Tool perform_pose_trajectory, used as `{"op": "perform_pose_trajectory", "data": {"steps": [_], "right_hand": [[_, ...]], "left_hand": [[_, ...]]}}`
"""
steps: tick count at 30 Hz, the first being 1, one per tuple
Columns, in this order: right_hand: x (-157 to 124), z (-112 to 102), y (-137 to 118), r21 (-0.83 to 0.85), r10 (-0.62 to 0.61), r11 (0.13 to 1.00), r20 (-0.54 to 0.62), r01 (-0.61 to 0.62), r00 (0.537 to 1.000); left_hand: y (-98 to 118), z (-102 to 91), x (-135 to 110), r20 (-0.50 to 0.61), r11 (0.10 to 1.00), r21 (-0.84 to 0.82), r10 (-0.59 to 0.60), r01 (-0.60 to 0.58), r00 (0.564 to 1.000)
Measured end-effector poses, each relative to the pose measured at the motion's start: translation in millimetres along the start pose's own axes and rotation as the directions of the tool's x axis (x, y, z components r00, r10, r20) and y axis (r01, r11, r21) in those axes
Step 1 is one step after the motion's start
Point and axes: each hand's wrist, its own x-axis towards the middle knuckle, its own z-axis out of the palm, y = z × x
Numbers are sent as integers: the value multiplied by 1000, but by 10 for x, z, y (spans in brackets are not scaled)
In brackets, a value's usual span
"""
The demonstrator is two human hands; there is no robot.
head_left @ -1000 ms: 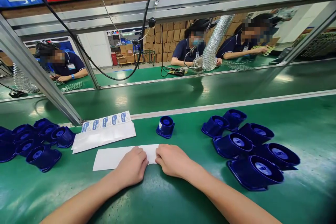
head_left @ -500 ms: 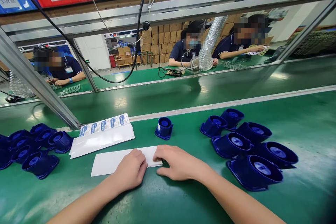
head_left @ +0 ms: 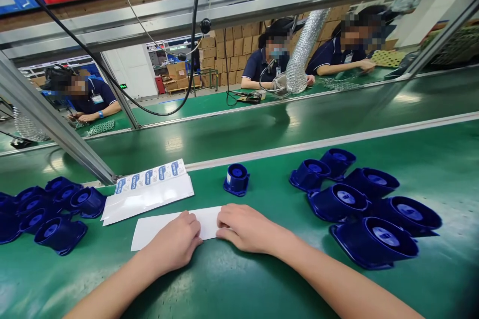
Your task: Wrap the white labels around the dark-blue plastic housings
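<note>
At nine o'clock from the right hand point(head_left: 245, 227), the white strip point(head_left: 153, 230) was pinched by that hand's fingers; whether it was gripped by the left hand point(head_left: 174, 240), fingers curled, could not be told.

The green bench point(head_left: 239, 289) carries blue housings point(head_left: 337, 204), label sheets point(head_left: 149, 195), a white strip point(head_left: 149, 231).

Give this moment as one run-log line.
left hand: on white strip | right hand: at strip's right end | lone blue part: beyond strip | printed labels: left of blue part
</note>
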Motion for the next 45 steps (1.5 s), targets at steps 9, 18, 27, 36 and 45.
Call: {"op": "perform_pose_trajectory", "data": {"steps": [9,18,27,36,45], "right_hand": [[219,86,-262,-62,82,995,40,-79,996],[-24,-167,-7,-71,188,981,120,-180,975],[-139,-167,86,13,161,987,98,-163,982],[132,117,-208,-35,85,996,43,-83,995],[217,15,-285,-119,250,964,88,-239,964]], "left_hand": [[54,97,93,71,992,124,-34,25,997],[90,-22,47,-9,998,55,-7,8,1000],[11,34,138,-5,996,3,85,-85,996],[53,125,205,14,1000,15,-2,2,1000],[-67,-138,44,29,993,-118,9,-6,1000]]}}
